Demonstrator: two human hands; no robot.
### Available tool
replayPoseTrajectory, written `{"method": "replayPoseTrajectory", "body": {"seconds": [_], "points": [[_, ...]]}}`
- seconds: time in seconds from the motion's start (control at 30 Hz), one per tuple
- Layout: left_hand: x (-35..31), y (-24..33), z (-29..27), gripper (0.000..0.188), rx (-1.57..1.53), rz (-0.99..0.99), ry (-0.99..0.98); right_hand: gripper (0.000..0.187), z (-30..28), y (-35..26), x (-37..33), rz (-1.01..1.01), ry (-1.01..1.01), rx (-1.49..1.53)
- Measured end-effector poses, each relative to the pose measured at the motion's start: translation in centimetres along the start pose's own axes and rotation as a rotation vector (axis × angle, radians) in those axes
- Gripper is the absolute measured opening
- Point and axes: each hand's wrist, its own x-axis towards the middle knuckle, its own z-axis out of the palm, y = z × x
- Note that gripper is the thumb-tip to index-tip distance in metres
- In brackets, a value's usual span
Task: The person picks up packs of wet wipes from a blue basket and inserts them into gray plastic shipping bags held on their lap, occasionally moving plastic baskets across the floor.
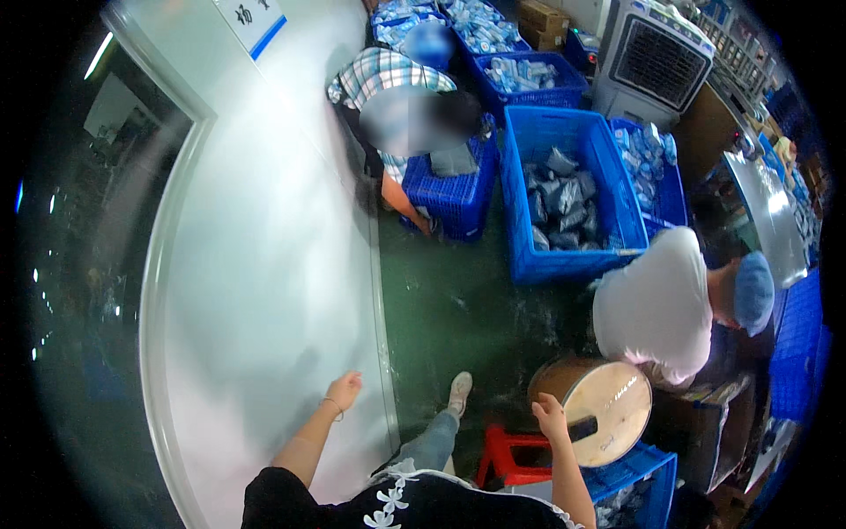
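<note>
My left hand (345, 390) hangs in front of the white wall panel with its fingers curled in and nothing visible in them. A thin bracelet circles that wrist. My right hand (550, 416), its fingers also curled and no object showing, is beside a round drum (548, 381) with a pale wooden lid (617, 404). On the lid lies a dark, phone-like flat object (582, 429), close to my right hand but apart from it. A red stool (496, 445) is below, left of my right forearm.
Green floor (441, 304) runs ahead between the white wall (256, 309) and a large blue crate (529, 256) of grey pouches. One person bends over another blue crate (458, 207); a person in white (652, 304) works at right. An air cooler (661, 57) stands behind.
</note>
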Motion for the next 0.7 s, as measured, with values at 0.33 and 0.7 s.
{"method": "replayPoseTrajectory", "body": {"seconds": [0.33, 0.7], "points": [[1.7, -2.2, -6.7, 0.031, -0.230, -0.045, 0.336, 0.044, -1.5, -9.2, 13.0, 0.023, -0.129, -0.198], [12.8, 2.9, -8.4, 0.030, -0.261, -0.071, 0.279, 0.048, -2.2, -13.3, 19.2, 0.180, -0.209, -0.190]]}}
